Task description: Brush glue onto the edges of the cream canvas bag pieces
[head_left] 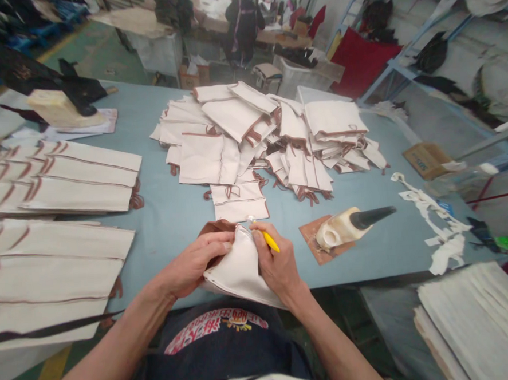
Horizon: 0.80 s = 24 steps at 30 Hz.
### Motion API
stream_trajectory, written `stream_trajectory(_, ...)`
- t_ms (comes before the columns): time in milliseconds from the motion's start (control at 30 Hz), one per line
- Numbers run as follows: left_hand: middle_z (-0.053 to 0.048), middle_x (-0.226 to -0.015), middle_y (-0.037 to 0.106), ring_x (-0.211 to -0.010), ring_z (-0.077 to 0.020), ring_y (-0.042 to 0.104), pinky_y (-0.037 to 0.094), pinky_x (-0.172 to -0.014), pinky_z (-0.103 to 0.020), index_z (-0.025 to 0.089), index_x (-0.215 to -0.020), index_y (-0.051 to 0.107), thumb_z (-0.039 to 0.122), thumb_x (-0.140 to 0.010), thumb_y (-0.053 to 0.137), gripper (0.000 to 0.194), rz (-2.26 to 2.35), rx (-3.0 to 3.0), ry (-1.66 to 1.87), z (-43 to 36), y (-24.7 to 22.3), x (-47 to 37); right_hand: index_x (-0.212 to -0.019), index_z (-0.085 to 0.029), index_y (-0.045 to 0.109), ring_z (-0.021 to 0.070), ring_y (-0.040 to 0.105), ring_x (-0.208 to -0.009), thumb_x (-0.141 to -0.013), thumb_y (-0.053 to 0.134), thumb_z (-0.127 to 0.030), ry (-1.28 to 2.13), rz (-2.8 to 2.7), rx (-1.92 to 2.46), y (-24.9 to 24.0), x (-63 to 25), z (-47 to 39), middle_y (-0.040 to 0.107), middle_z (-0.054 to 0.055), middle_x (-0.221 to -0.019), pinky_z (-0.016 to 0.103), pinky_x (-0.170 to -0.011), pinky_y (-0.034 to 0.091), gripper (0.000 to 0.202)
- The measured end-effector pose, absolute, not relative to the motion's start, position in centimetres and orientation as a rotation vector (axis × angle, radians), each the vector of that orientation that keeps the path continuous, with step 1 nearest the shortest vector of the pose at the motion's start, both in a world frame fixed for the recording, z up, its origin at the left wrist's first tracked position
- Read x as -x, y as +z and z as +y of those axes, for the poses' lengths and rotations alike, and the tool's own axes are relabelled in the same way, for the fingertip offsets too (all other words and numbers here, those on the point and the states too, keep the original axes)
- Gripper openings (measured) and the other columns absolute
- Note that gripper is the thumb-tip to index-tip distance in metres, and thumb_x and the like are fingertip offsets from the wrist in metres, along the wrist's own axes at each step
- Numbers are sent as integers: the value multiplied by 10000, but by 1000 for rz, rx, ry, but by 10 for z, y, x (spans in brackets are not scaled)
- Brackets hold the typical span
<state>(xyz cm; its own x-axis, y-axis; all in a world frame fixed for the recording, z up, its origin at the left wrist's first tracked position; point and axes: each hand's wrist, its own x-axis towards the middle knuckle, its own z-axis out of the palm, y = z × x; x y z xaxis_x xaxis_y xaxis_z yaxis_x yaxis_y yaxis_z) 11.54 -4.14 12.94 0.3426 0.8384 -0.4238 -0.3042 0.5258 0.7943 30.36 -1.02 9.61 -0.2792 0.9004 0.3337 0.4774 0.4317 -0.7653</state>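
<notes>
In front of my apron, a white fabric piece with brown trim is bunched up over the near edge of the table. My left hand is closed on its left side, thumb on top, next to a folded brown part. A small yellow-handled tool with a pale tip is gripped in my right hand, at the cloth's upper right corner. The tool's exact kind is unclear. Just beyond lies another white piece with brown edging, flat on the table.
A loose heap of white pieces covers the table's far middle. Overlapping stacks lie left. To the right stand a cream container with a black handle on a brown board, white scraps and a cardboard box.
</notes>
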Motion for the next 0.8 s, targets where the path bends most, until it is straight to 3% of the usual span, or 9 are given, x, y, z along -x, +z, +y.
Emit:
stream_trajectory(67,-15,-730,656,-649,-142,504,394,-583,-227,141,-833,775,514,-822,777,373,936,-697,830,-40,126,-112,-1024,-188,701,165,693,-654,-1088,475,-378,746,-1835,1179,90,-307,-6,756,25,-812,257,-625,494,302)
stream_trajectory(167,-30,-761,668,-674,-159,524,394,-593,-237,150,-968,826,594,-896,706,466,1006,-804,811,-42,114,-101,-1012,-175,694,155,619,-587,-1088,465,-420,699,-1756,1245,86,-321,3,729,18,-771,267,-585,449,343)
stream_trajectory(233,-50,-847,718,-791,-196,598,446,-678,-247,173,-1076,835,585,-943,663,465,1048,-935,775,-47,105,-92,-1018,-165,697,164,605,-604,-1086,458,-448,639,-1719,1289,86,-331,9,731,35,-791,279,-594,442,377)
stream_trajectory(333,-48,-976,747,-942,-230,633,478,-811,-266,196,-1070,816,489,-960,671,345,1012,-1088,685,-54,100,-89,-1023,-159,703,184,632,-687,-1082,456,-480,591,-1704,1312,87,-341,15,741,61,-848,292,-649,464,409)
stream_trajectory(433,-4,-815,653,-770,-178,552,417,-695,-247,176,-908,744,417,-953,648,264,1006,-1201,620,-61,107,-98,-1025,-171,710,173,612,-669,-1076,460,-488,576,-1706,1316,84,-339,19,731,51,-844,291,-641,451,407)
stream_trajectory(567,44,-691,444,-667,-136,394,319,-620,-244,196,-709,528,372,-983,525,325,1030,-1373,630,-68,118,-111,-1028,-179,727,156,560,-596,-1057,474,-491,594,-1702,1320,73,-332,24,711,32,-792,291,-601,421,402)
stream_trajectory(667,44,-704,424,-677,-136,391,320,-633,-244,205,-709,470,340,-1000,470,321,1026,-1433,621,-71,119,-111,-1054,-166,730,152,557,-573,-1062,435,-503,626,-1668,1331,68,-333,25,664,6,-699,284,-591,430,448)
stream_trajectory(800,30,-717,489,-696,-149,425,357,-648,-241,199,-719,527,348,-980,503,301,1080,-1396,645,-73,115,-106,-1001,-156,721,129,487,-490,-1048,429,-577,850,-1345,1320,76,-342,10,576,-34,-577,254,-503,384,514)
